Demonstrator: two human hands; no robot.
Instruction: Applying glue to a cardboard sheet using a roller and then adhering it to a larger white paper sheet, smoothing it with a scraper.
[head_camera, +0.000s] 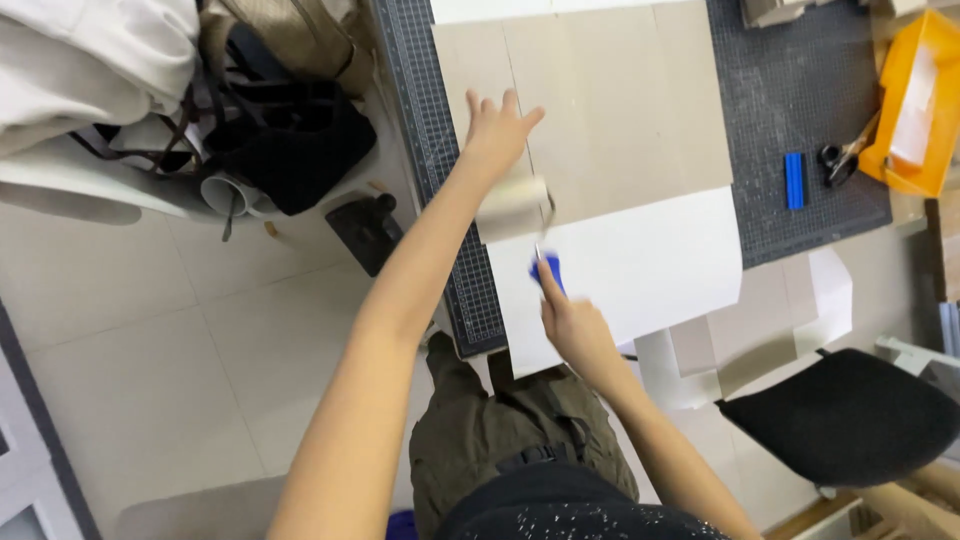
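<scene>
Two hands on the job: left hand (497, 128) lies flat, fingers spread, pressing the grey cardboard sheet (610, 100) onto the cutting mat (800, 110). Right hand (575, 330) is clenched around a blue-handled roller (520, 215); the roller head sits just below the left palm, on the cardboard's lower edge beside white paper (640, 270).

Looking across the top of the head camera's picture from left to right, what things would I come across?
Pile of white cloth → black bag → left hand pressing on the grey cardboard sheet → blue block → scissors → orange tray.
</scene>
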